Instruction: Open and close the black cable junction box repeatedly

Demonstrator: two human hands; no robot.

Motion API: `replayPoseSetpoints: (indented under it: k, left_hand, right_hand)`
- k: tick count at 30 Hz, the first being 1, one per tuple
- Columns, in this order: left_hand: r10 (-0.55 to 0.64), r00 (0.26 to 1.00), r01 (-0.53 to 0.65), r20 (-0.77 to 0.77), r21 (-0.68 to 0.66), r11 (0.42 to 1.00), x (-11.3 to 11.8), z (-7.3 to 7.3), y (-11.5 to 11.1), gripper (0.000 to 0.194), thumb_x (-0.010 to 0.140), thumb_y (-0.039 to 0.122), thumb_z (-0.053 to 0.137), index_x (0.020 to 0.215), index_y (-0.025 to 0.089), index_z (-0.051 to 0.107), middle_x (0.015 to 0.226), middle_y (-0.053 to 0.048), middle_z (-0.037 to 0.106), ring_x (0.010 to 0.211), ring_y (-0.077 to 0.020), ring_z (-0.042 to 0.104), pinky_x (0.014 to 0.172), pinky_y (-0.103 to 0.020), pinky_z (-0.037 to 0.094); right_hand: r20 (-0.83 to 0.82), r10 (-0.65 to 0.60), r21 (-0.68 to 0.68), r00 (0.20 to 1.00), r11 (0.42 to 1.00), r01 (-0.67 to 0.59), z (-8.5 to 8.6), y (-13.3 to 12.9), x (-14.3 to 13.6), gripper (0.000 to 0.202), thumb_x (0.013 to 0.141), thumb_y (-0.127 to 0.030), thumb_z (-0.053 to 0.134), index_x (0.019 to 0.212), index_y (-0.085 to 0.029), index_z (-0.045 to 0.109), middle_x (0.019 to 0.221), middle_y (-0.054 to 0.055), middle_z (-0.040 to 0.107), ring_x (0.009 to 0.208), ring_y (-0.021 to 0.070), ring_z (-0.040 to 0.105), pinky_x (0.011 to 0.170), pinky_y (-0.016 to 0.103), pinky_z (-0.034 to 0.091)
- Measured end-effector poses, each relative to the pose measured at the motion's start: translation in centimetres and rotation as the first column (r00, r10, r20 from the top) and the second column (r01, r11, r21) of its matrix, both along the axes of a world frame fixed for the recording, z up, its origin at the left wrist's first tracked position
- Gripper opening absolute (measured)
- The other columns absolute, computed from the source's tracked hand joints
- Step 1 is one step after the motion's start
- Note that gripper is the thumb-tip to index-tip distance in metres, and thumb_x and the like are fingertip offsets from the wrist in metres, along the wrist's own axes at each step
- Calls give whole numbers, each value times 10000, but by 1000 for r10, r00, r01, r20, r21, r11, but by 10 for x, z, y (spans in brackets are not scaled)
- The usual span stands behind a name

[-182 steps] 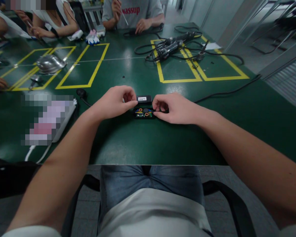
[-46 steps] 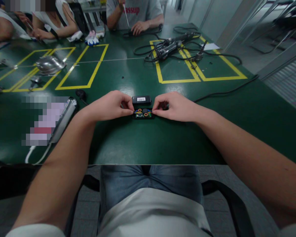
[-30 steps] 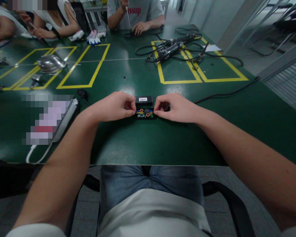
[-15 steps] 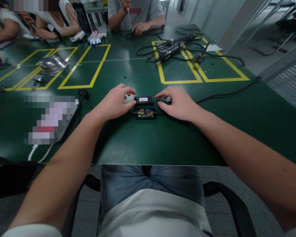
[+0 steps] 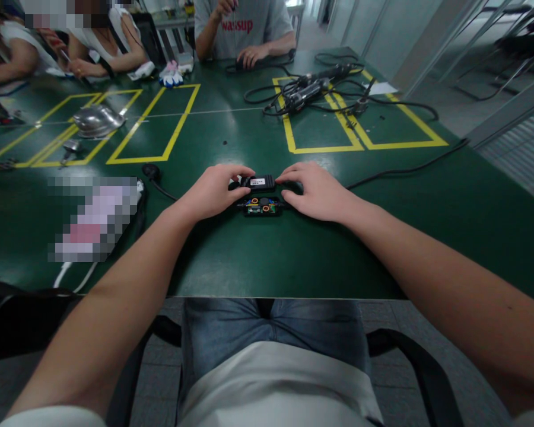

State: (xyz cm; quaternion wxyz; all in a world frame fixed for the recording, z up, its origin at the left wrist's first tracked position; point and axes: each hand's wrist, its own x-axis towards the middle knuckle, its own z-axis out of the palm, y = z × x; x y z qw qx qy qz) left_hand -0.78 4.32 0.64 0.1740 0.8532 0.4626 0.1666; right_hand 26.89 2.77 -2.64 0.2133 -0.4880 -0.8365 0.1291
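A black plastic cover (image 5: 258, 182) with a white label lies on the green table, just beyond an opened black housing (image 5: 262, 214). Circuit parts, copper-coloured rings and coloured wires show inside the housing, and a black cable runs from either side of it. My left hand (image 5: 216, 191) has its thumb and fingers closed around the left end of the cover. At the right end, my right hand (image 5: 314, 190) is curved with thumb and forefinger apart; its forefinger tip is at the cover's edge.
A phone (image 5: 100, 219) with a white cable lies left, near a black plug (image 5: 151, 172). Metal parts (image 5: 98, 120) sit by yellow tape outlines. Black tools with cables (image 5: 309, 92) lie at the far right. Across the table, a person in a grey shirt (image 5: 244, 35) works; others sit left.
My left hand has come in and closed on the cover's left end. My right fingertips have moved nearer to its right end. The camera view has shifted slightly.
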Motion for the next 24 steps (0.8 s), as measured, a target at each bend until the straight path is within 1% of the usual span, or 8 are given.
replayPoseSetpoints:
  k: [4,7,10,12,15,18,24]
  left_hand:
    - [-1,999,2,43,-16,1000,-1,1,1,450,977,310,774,1415,225,833,1327,-106,873,1149,-277,788,1111,-436,593]
    - [7,995,-5,100,-29,1000,-3,6,0,466,971,366,789,1408,208,828,1329,-114,869,1123,-269,785,1070,-422,603]
    - [1,990,7,144,-54,999,-5,13,-3,480,959,415,807,1383,192,833,1284,-120,870,1074,-258,784,993,-395,615]
    - [-24,987,37,157,-78,996,-6,19,-5,481,942,431,823,1356,187,842,1266,-120,869,1055,-255,782,970,-389,620]
    - [-68,984,88,162,-115,989,-7,25,-9,485,905,438,849,1315,181,856,1258,-116,865,1053,-255,779,987,-400,629]
    - [-92,983,116,160,-145,983,-8,29,-10,490,874,435,868,1292,180,862,1239,-108,863,1055,-257,781,1000,-408,634]
    - [-138,977,170,164,-202,965,-9,32,-12,498,848,425,865,1279,176,861,1183,-95,879,1034,-253,791,969,-388,634]
  right_hand:
    - [-54,-14,9,998,1000,15,0,-1,-1,351,987,-287,698,1257,-234,916,1398,157,842,1281,424,731,1146,601,567]
    - [-102,-54,-7,993,999,53,4,-3,-3,335,1001,-287,691,1246,-223,911,1354,155,859,1253,402,746,1140,562,564]
    - [-162,-83,-39,983,996,78,9,-6,-6,340,1060,-342,643,1237,-210,901,1276,140,879,1163,356,768,1040,480,575]
    - [-204,-84,-46,975,996,77,13,-8,-7,345,1095,-377,607,1188,-212,896,1218,119,890,1096,322,768,972,425,561]
    - [-199,-58,-45,978,998,50,16,-9,-7,375,1120,-399,573,1028,-211,885,1072,97,884,996,288,752,900,379,522]
    - [-168,-14,-37,986,999,8,18,-10,-7,390,1113,-382,576,903,-216,859,970,84,856,951,279,743,869,370,496]
    - [-182,54,-39,982,997,-62,18,-12,-7,350,1067,-322,582,936,-209,886,999,92,875,959,281,763,887,370,517]
